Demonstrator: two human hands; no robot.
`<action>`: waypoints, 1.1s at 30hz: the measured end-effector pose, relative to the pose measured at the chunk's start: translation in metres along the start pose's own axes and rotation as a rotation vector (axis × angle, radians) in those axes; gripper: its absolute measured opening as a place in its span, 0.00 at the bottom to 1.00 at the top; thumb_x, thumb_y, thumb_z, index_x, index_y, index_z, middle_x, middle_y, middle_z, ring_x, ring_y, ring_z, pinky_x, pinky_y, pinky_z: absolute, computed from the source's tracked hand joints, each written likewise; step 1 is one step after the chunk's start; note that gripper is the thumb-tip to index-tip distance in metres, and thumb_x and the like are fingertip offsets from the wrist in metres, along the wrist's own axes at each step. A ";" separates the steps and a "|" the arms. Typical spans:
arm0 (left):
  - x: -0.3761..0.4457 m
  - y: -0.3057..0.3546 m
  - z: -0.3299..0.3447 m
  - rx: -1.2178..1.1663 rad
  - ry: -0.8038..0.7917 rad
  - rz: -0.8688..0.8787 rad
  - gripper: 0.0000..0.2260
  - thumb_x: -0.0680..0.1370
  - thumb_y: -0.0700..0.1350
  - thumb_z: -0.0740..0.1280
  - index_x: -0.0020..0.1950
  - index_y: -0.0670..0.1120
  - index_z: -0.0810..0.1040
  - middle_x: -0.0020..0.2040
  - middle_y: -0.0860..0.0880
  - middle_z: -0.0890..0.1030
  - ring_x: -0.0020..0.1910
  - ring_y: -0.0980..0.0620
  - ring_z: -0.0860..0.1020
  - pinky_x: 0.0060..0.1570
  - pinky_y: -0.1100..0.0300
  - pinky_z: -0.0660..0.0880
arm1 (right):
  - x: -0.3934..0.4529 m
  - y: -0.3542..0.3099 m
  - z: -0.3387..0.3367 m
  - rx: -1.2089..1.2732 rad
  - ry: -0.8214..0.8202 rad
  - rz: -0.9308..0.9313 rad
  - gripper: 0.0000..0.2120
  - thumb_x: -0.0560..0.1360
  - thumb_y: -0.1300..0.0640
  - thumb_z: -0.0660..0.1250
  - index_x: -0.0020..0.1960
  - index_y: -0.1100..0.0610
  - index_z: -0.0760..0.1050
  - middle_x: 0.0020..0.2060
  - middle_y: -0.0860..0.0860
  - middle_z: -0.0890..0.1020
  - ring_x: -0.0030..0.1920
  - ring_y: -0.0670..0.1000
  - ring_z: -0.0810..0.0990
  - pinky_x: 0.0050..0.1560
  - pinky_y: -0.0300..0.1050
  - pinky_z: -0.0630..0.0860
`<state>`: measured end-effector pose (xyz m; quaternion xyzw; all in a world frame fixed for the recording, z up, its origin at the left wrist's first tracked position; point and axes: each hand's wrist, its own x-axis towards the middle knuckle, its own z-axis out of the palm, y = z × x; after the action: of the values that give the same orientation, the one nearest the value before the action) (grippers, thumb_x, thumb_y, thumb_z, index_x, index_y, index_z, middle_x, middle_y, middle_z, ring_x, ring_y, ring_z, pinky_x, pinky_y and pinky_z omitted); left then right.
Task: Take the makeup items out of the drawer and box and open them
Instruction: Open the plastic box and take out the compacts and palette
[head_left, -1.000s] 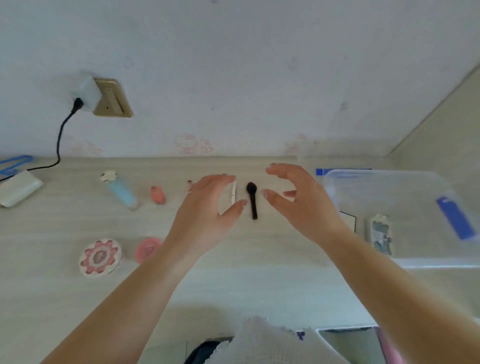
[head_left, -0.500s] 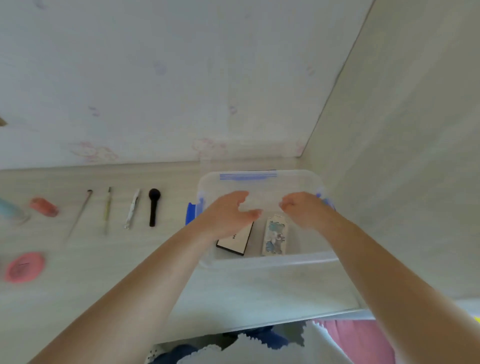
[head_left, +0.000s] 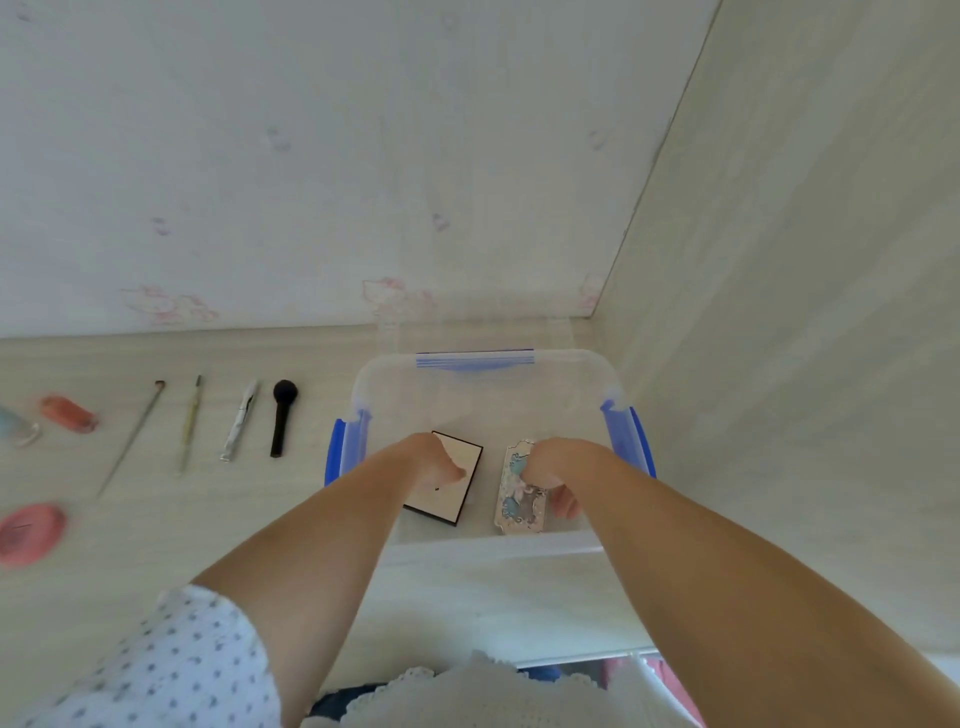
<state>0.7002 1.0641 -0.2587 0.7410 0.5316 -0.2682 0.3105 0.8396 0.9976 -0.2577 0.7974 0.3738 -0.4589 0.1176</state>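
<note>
A clear plastic box (head_left: 496, 545) with blue latches stands at the desk's right end, against the side panel. Inside lie a white square compact with a black edge (head_left: 451, 501) and an ornate cream-and-blue palette (head_left: 519, 506). Both my hands reach down into the box. My left hand (head_left: 431, 460) sits over the white compact with its fingertips on the lid; whether it grips is hidden. My right hand (head_left: 553, 467) curls around the ornate palette's right edge, fingers showing beneath it.
Left of the box, a row lies on the desk: a black brush (head_left: 283, 415), a white pen-like tube (head_left: 240, 426), and two thin brushes (head_left: 189, 421) (head_left: 135, 431). Farther left are a coral item (head_left: 67, 413) and a pink round compact (head_left: 28, 532).
My view swung right from the brush row to the box. Both hands moved from above the desk down into the box and now reach the two items at its bottom.
</note>
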 end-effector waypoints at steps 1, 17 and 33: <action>0.002 0.000 0.000 -0.020 0.008 -0.006 0.21 0.79 0.53 0.60 0.64 0.39 0.70 0.64 0.43 0.75 0.62 0.45 0.74 0.55 0.58 0.70 | 0.005 -0.001 0.001 0.051 -0.043 0.031 0.16 0.79 0.59 0.57 0.64 0.65 0.71 0.60 0.59 0.77 0.61 0.60 0.77 0.63 0.54 0.73; 0.027 -0.008 0.005 -0.424 -0.026 -0.090 0.15 0.75 0.43 0.65 0.60 0.40 0.74 0.57 0.41 0.78 0.54 0.40 0.79 0.52 0.49 0.79 | 0.019 0.001 0.004 0.522 -0.101 0.120 0.11 0.78 0.52 0.60 0.55 0.59 0.69 0.38 0.55 0.75 0.35 0.52 0.76 0.52 0.59 0.75; 0.003 0.003 -0.013 -0.465 0.015 0.085 0.15 0.76 0.37 0.66 0.62 0.39 0.69 0.59 0.40 0.75 0.54 0.39 0.79 0.50 0.44 0.79 | 0.001 0.003 0.005 0.658 0.024 -0.100 0.08 0.79 0.59 0.60 0.43 0.60 0.73 0.47 0.61 0.81 0.36 0.55 0.80 0.51 0.56 0.80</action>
<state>0.7048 1.0750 -0.2519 0.6731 0.5497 -0.1199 0.4800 0.8388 0.9929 -0.2614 0.7786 0.2456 -0.5510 -0.1730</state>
